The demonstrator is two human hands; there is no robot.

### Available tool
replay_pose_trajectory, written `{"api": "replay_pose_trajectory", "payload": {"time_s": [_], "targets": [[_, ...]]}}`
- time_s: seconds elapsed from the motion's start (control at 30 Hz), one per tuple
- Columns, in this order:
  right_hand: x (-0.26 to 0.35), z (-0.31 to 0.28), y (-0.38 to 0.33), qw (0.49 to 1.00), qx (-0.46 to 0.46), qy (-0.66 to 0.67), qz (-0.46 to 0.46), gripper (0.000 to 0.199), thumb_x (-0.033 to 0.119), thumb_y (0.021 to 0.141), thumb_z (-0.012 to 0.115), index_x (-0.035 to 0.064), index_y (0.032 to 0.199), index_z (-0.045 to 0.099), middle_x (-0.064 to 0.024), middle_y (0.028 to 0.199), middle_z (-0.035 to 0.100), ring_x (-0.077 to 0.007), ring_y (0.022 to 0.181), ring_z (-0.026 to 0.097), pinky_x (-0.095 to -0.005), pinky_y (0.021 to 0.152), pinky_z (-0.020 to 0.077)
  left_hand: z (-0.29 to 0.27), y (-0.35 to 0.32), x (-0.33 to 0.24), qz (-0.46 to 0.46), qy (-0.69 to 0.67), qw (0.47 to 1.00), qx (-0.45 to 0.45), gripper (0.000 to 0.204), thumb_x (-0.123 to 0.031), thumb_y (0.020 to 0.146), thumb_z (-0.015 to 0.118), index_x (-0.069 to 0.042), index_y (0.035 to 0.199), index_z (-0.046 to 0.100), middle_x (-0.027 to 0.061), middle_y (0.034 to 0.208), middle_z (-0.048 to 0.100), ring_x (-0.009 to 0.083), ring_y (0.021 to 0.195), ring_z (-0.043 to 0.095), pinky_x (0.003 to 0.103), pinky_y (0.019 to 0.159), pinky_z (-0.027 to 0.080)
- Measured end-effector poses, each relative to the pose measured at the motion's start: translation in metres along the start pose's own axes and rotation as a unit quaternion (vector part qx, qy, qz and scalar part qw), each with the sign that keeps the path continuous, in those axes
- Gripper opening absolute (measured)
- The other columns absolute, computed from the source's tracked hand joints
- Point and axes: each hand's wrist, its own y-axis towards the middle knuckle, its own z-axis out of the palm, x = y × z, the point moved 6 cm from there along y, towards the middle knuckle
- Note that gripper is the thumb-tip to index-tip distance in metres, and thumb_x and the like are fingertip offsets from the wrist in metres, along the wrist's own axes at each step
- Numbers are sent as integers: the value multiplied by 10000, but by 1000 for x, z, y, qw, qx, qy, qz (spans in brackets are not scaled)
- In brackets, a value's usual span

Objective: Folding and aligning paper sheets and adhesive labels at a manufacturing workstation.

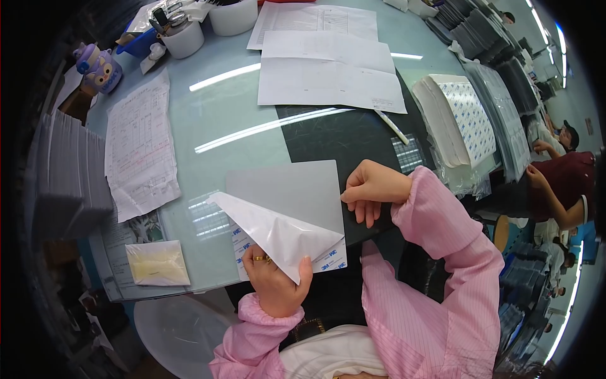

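A flat grey sheet [290,180] lies at the front of the table. A glossy white film [278,234] is folded diagonally across its lower part, and backing paper with blue print [334,258] shows along the near edge. My left hand [273,278] grips that near edge, its thumb pressed on the film and its fingers partly hidden. At the sheet's right edge is my right hand [372,189], thumb and forefinger closed together, the other fingers curled downward. Whatever may be between those fingertips is too small to make out.
Printed papers [331,72] lie at the back, with a white pen [392,126] near them. A stack of blue-printed backing sheets [464,120] stands right. At left are a written form [142,148], a plastic-wrapped yellowish packet [158,263] and a purple bottle [98,68]. Co-workers [562,170] are beyond.
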Motion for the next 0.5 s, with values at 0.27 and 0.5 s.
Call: {"api": "replay_pose_trajectory", "payload": {"time_s": [0.27,0.5], "targets": [[1,0,-1,1000,2,-1,-4,255,182,920,620,-31,784,653,-144,678,700,-195,536,701,-239,457,532,1,-1,1,-2,-2,1000,6,593,-231,793,699,65,1274,518,246,1196,537,449,1110,452,526,977,341],[-2,0,0,1000,-3,-1,-6,254,181,918,622,-30,779,651,-145,680,701,-194,538,702,-239,461,534,0,1,0,-2,-4,1000,-4,564,-231,793,697,63,1249,541,241,1175,551,442,1098,461,518,980,337]]}}
